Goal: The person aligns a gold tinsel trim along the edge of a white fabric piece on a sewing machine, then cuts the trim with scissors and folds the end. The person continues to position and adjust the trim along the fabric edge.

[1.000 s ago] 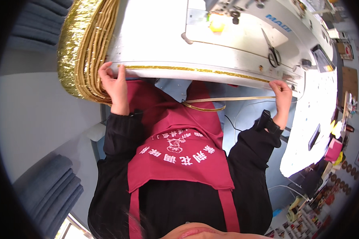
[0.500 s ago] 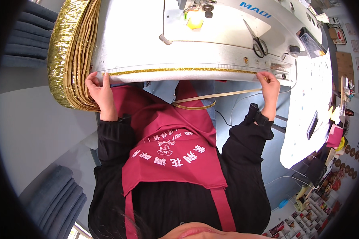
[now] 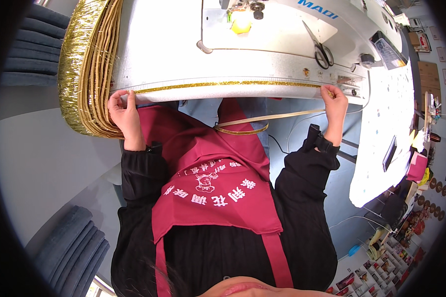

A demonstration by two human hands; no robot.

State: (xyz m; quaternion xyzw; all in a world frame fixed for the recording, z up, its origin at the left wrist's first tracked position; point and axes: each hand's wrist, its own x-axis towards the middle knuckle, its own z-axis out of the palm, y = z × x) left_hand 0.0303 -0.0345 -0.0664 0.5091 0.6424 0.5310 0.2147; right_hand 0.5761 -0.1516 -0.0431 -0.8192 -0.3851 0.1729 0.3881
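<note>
A narrow glittery gold ribbon (image 3: pixel 228 84) is stretched along the front edge of the white sewing table (image 3: pixel 163 59), beside a printed measuring scale (image 3: pixel 198 80). At its left end my left hand (image 3: pixel 128 119) is closed, thumb and fingers pinching the ribbon. Toward the table's right corner my right hand (image 3: pixel 336 106) pinches the other end of this taut stretch. From there the ribbon's loose tail runs back left below the table edge and loops over my dark red apron (image 3: pixel 218 213).
A thick folded bundle of gold tinsel fringe (image 3: pixel 89 64) hangs over the table's left side. The sewing machine (image 3: pixel 352 24) stands at the back, with a yellow piece (image 3: pixel 241 25) near its needle. Black scissors (image 3: pixel 323 55) lie right of it. A white table (image 3: pixel 381 143) extends at right.
Both hands keep hold of the ribbon, nearly still. The table and ribbon sit very slightly higher in view; the ribbon stays taut.
</note>
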